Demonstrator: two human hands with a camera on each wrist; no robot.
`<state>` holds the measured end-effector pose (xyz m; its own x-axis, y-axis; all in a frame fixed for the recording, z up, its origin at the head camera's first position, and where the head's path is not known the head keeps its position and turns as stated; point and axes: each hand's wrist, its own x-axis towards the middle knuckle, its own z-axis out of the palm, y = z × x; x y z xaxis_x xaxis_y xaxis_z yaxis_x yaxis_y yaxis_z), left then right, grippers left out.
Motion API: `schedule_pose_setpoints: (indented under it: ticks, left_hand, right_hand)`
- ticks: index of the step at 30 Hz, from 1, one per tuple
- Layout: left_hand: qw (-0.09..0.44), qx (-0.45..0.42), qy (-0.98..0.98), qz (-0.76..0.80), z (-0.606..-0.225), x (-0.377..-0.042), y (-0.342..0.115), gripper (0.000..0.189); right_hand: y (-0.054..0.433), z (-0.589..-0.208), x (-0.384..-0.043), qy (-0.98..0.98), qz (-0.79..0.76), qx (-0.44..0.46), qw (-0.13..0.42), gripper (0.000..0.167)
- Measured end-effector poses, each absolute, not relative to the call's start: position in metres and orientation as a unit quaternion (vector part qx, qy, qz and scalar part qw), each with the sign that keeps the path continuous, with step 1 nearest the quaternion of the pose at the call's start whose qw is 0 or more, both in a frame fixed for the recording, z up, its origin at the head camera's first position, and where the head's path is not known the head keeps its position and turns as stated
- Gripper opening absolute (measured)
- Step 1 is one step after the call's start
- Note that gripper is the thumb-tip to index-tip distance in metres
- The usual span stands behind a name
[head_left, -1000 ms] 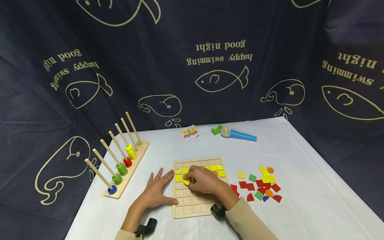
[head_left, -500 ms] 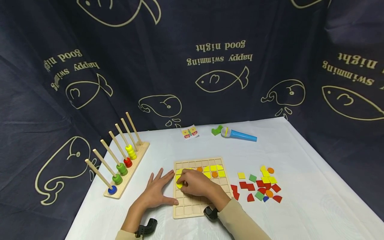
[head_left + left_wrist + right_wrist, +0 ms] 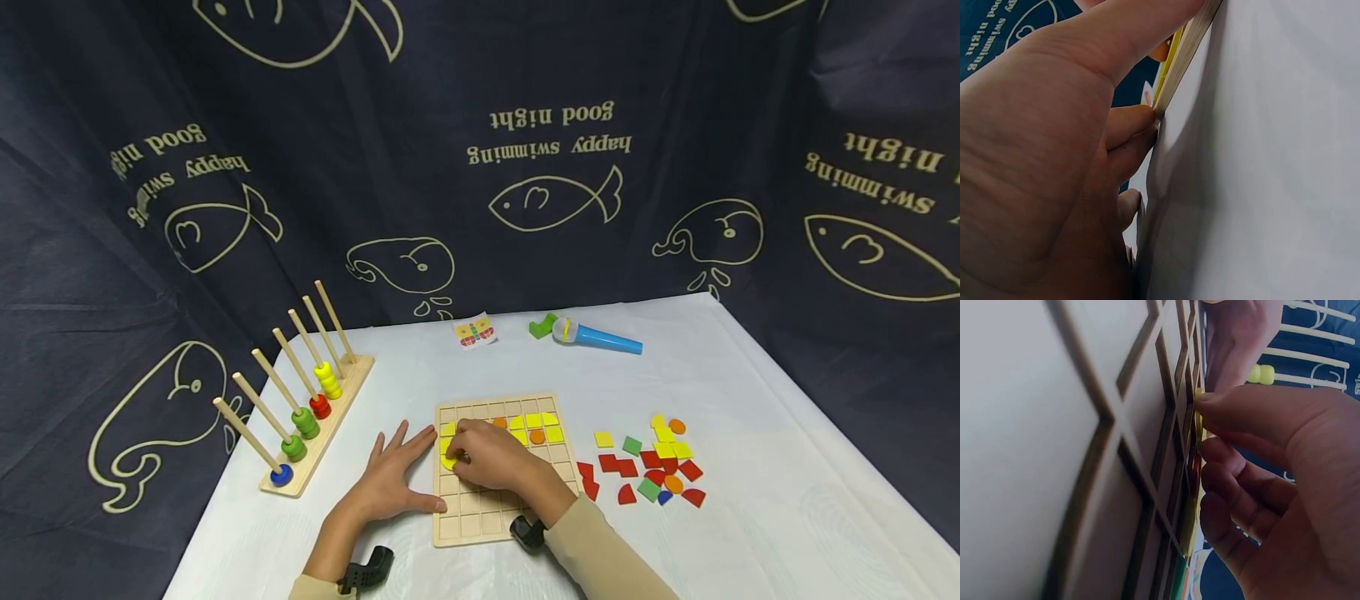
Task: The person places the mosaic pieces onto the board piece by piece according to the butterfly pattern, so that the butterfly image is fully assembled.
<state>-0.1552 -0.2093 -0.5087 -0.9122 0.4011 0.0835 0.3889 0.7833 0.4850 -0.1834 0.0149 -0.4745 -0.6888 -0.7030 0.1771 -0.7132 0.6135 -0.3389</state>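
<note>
My left hand (image 3: 390, 483) lies with fingers spread on the white table, its thumb and index fingertip against the left edge of the wooden grid board (image 3: 470, 527). In the left wrist view, the fingers meet the side of the board. My right hand (image 3: 491, 454) is over the board's left columns. Its thumb and fingers pinch a yellow tile with a rounded edge (image 3: 447, 462), low at the left column; the right wrist view shows the thumb on this yellow tile (image 3: 1199, 400). Yellow tiles (image 3: 533, 420) and orange discs (image 3: 537, 437) sit in upper rows, partly hidden by the right hand.
Right of the board lie loose red tiles (image 3: 627, 467), yellow tiles (image 3: 663, 434) and green tiles (image 3: 632, 446). A peg abacus (image 3: 330, 425) stands at left. At the back are a butterfly card (image 3: 475, 331), a green block (image 3: 542, 325) and a blue toy microphone (image 3: 603, 338).
My right hand has moved left across the board with the yellow tile, to the left column, then shifted only slightly. My left hand has stayed in place.
</note>
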Motion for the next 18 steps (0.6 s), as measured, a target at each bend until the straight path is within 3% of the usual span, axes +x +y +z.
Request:
schedule_pose_setpoints:
  ticks: [18]
  left_hand:
    - [0.004,0.209,0.943,0.259,-0.512,-0.157,-0.208,0.115]
  right_hand:
    - [0.079,-0.455,-0.188,-0.909,0.234,0.345,-0.002,0.017]
